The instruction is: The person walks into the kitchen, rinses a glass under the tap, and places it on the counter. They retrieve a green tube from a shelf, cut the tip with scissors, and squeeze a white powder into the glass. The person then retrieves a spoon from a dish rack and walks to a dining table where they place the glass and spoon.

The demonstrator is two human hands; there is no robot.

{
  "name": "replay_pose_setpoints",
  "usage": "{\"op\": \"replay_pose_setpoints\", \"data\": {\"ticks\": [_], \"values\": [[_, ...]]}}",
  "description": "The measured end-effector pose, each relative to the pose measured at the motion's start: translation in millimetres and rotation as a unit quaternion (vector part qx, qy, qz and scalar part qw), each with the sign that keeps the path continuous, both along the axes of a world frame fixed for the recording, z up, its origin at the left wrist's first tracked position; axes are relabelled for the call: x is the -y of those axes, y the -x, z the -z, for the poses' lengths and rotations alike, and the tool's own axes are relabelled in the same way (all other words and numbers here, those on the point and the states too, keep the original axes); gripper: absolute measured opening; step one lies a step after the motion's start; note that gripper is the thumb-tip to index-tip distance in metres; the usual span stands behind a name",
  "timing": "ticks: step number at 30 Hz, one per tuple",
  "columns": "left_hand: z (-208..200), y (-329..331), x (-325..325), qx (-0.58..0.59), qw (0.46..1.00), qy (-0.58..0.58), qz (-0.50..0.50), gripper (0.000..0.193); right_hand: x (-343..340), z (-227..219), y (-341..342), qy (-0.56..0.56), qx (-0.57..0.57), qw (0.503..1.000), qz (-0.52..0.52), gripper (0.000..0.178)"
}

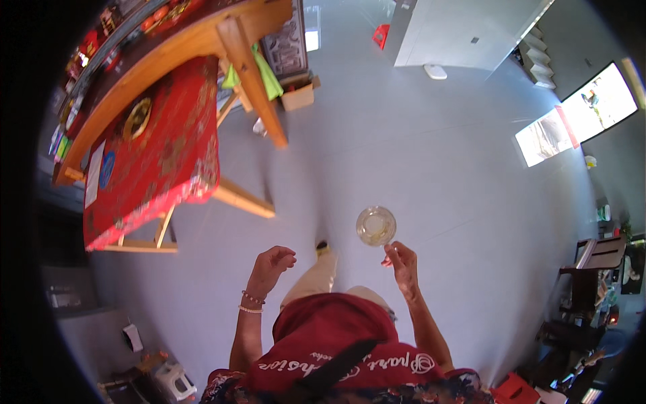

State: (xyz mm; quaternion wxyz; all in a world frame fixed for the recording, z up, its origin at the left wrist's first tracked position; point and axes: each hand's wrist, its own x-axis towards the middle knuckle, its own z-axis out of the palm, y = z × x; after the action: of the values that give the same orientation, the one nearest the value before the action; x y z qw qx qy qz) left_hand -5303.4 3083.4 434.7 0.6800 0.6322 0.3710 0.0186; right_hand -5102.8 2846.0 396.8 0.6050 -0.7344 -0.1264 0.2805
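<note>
A round, clear glass dish (pixel 376 225) is out in front of me on the right, held above the grey floor. My right hand (pixel 404 264) is closed on its near rim, thumb and fingers pinching the edge. Whether anything lies inside the glass dish, I cannot make out. On the other side, my left hand (pixel 272 261) hangs in the air with nothing in it. Its fingers are loosely bent and a little apart, and two bead bracelets (pixel 252 302) circle the wrist.
At left stands a table with a red patterned cover (pixel 171 145), its wooden leg (pixel 243 200) jutting toward the floor. A taller wooden table (pixel 252 81) rises behind it, near a cardboard box (pixel 298 94). Dark furniture (pixel 584 291) lines the right side. A bright doorway (pixel 601 102) opens far right.
</note>
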Motion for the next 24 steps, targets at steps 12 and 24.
{"op": "replay_pose_setpoints", "data": {"ticks": [12,24], "values": [[-94,-391,-144,0.253,0.887,0.083,0.377,0.021,-120,-6,-287,0.01,-0.004,0.995,0.096,0.035],[-169,-702,-242,0.526,0.61,0.2,0.557,0.031,-280,-9,-637,0.055,-0.008,0.998,-0.01,0.037]]}}
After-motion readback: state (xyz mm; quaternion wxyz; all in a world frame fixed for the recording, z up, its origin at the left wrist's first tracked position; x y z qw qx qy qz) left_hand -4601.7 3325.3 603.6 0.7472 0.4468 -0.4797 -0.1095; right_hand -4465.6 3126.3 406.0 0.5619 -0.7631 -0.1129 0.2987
